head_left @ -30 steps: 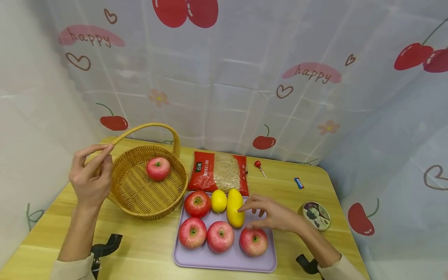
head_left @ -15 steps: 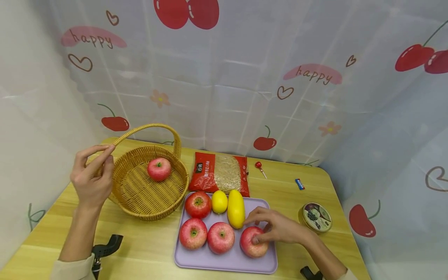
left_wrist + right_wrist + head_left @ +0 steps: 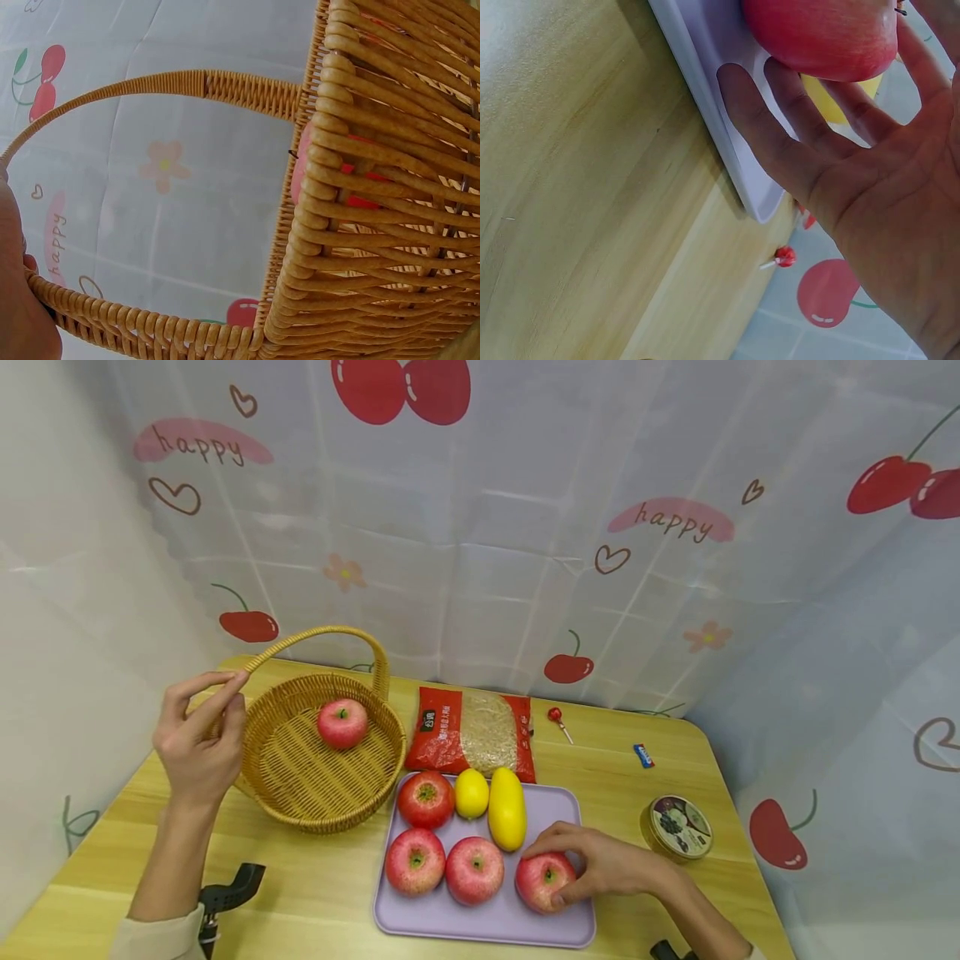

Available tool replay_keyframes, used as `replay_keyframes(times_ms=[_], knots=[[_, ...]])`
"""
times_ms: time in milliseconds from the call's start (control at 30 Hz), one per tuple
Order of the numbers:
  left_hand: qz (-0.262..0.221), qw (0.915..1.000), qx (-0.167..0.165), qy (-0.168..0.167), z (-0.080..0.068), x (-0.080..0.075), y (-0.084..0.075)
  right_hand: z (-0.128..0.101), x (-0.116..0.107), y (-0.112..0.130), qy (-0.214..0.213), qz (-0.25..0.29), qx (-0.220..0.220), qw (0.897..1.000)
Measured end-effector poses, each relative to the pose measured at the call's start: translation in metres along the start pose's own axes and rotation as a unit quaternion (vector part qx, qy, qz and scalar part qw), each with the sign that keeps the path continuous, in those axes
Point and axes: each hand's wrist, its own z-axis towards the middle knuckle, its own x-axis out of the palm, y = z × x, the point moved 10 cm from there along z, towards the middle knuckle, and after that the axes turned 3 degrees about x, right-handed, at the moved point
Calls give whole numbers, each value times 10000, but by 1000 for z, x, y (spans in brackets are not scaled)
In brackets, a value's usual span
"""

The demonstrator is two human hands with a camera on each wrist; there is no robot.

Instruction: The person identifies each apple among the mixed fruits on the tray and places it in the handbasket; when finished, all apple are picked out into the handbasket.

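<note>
The right hand has come down from above the tray and now cups the apple in its near right corner; lifting looks next. The left hand still pinches the basket handle.

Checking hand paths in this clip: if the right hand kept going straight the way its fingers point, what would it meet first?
The right hand points left across the purple tray, and its fingers already curl round the nearest apple. Pushing on, it would probably drive that apple into the middle apple beside it, though depth is hard to judge.
</note>
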Motion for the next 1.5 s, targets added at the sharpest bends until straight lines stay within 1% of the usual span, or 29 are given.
replay_keyframes(times_ms=[233, 433, 600, 800, 1067, 1233, 1500], knots=[[65, 10000, -1, -49, -2, -1, 2, -3, 3, -2, 34, 19, 133, 9999], [75, 9999, -6, -71, -1, -1, 0, -6, 6, -3, -55, -204, 306, 9993], [100, 9999, -6, -75, 0, -2, 0, -6, 6, -2, -162, -413, 361, 9984], [78, 10000, 9, -29, 0, -1, 0, -4, 6, -2, -305, -707, 366, 9964], [-19, 10000, 3, 43, -1, 0, 1, -3, 7, 0, -417, -922, 179, 9947], [-58, 10000, 4, 57, -1, 0, 1, -3, 7, 0, -405, -898, 160, 9950], [-17, 10000, 8, 48, -1, 0, 1, -2, 9, -1, -269, -669, 79, 9974]])
